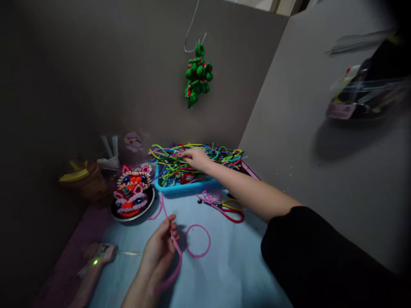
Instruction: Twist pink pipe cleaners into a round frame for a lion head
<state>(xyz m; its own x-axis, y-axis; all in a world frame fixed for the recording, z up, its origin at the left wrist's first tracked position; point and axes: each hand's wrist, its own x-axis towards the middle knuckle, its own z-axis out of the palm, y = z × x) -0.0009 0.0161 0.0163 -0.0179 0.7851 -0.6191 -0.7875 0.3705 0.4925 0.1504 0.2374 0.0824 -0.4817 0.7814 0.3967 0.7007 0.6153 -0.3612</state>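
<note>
Pinching a pink pipe cleaner (180,259) between thumb and fingers (167,225) of the left hand (161,246), over the light-blue surface (224,261). Just beside, lying flat, a pink ring (196,256). Reaching with the right hand (198,159) over a blue tray (189,188) heaped with multicoloured pipe cleaners (170,167), fingers drawn close together; impossible to tell whether pinching a stem. In front of the tray, red-and-yellow-handled scissors (233,210). Left of the tray, a round dish (152,205) with fuzzy eared faces (132,201); nearer, a pink glue gun (90,278) with a lit green light. Above, dangling against the grey wall (135,77), a green bundle (198,77).
</note>
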